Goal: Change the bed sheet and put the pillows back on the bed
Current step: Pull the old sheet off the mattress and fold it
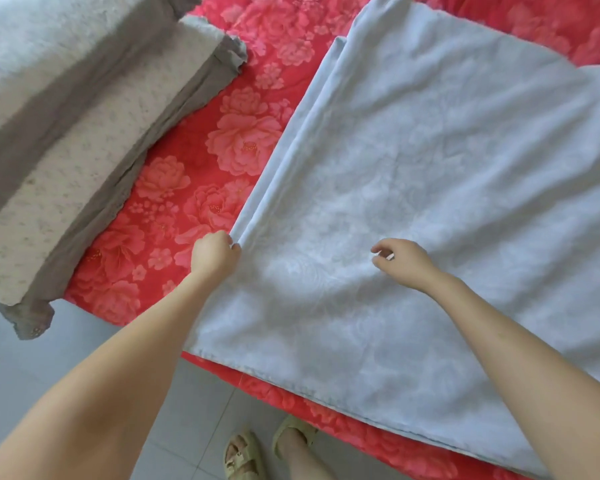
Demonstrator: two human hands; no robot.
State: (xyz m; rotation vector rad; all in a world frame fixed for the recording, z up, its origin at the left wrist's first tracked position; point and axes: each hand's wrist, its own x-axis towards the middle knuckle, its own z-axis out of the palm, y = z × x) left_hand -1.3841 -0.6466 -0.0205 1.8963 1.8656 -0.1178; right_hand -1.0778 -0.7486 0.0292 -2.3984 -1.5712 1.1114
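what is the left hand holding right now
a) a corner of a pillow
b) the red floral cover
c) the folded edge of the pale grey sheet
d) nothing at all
C: the left hand pinches the folded edge of the pale grey sheet, while the pillows lie apart from it at the upper left on the red floral cover.

No writing, label, brand, number or sign can be read anywhere in the view. The pale blue-grey bed sheet [430, 161] carries only a faint woven flower pattern. The red bed cover [243, 143] carries only printed pink blossoms, and the grey-bordered cream pillows [84, 140] show only small speckled marks that form no letters.
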